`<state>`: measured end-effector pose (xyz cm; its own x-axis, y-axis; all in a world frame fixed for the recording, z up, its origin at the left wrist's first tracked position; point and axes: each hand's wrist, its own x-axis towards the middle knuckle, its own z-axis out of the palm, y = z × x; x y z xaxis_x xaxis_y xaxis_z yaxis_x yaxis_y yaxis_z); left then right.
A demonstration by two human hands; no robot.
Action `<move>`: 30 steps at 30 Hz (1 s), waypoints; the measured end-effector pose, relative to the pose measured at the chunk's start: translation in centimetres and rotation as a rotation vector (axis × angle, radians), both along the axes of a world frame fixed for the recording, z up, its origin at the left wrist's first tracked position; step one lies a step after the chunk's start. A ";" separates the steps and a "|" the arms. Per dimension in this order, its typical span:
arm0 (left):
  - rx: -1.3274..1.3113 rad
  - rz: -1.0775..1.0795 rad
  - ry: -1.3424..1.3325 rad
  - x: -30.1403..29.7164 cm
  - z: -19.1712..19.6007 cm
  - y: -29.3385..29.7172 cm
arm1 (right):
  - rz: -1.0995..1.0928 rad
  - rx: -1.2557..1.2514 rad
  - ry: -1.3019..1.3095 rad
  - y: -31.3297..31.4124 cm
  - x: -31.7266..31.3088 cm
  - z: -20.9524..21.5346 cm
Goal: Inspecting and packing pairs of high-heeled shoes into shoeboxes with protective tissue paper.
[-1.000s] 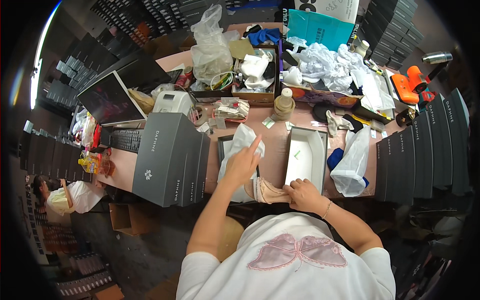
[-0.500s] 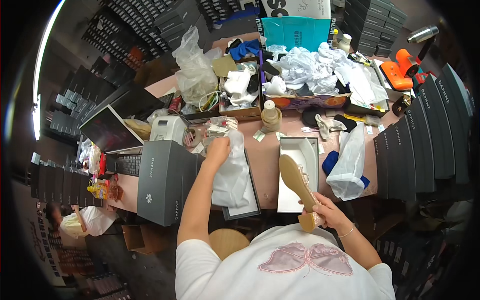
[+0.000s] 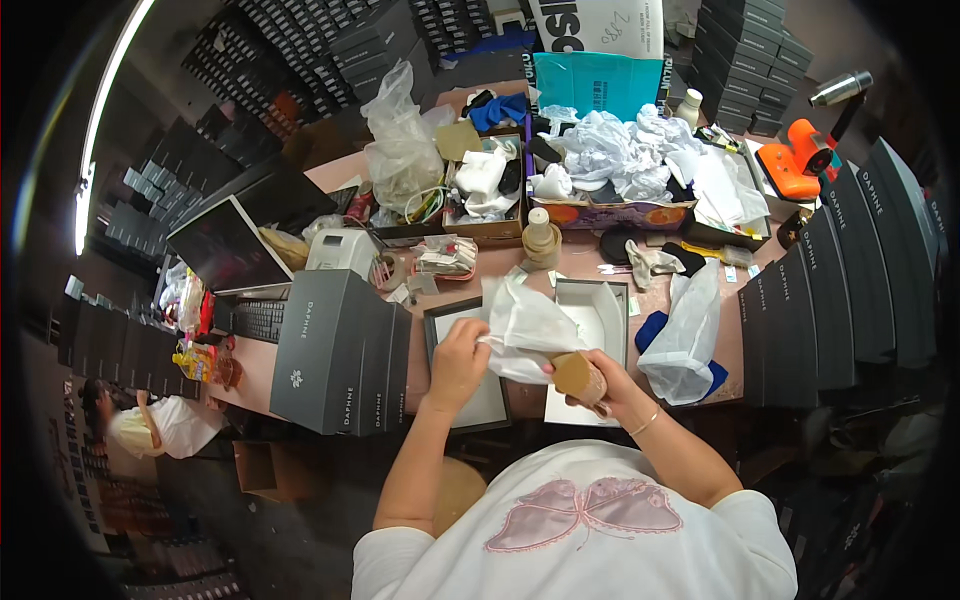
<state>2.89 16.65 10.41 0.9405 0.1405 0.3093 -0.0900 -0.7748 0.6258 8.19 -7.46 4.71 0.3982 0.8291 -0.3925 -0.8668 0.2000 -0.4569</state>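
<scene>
1. One tan shoe [image 3: 578,377], sole up, gripped in the right hand [image 3: 607,385], fingers curled tight around it.
2. One white bag [image 3: 528,325], just at the shoe's 10 o'clock; the left hand [image 3: 458,362] pinches its edge.
3. Two open box parts: lid [image 3: 446,318] under the left hand, white-lined shoebox [image 3: 600,312] at the bag's 3 o'clock.
4. Three grey boxes [image 3: 340,350] standing on end wall the 9 o'clock side; the near table edge [image 3: 520,405] stays bare.

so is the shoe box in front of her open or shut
Open. The box shows its pale inside, and its lid lies flat beside it, under the left hand.
</scene>
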 end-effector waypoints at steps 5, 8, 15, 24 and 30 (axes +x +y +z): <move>0.237 -0.241 -0.025 0.1 0.2 -3.6 | -0.051 0.185 0.145 -1.8 -2.9 -2.3; 0.175 -0.302 0.097 0.5 -1.1 -4.7 | -0.035 0.290 0.156 -2.2 -3.5 -1.8; -0.017 -0.259 0.166 0.3 0.6 -7.1 | -0.079 0.421 0.171 -3.3 -3.9 -0.8; -0.093 -0.616 -0.353 -2.6 2.1 -13.0 | -0.652 0.011 -0.304 1.9 -2.8 0.7; -0.226 -0.579 -0.344 -4.3 -0.1 -13.1 | -0.567 -0.133 -0.440 -1.2 -0.1 1.2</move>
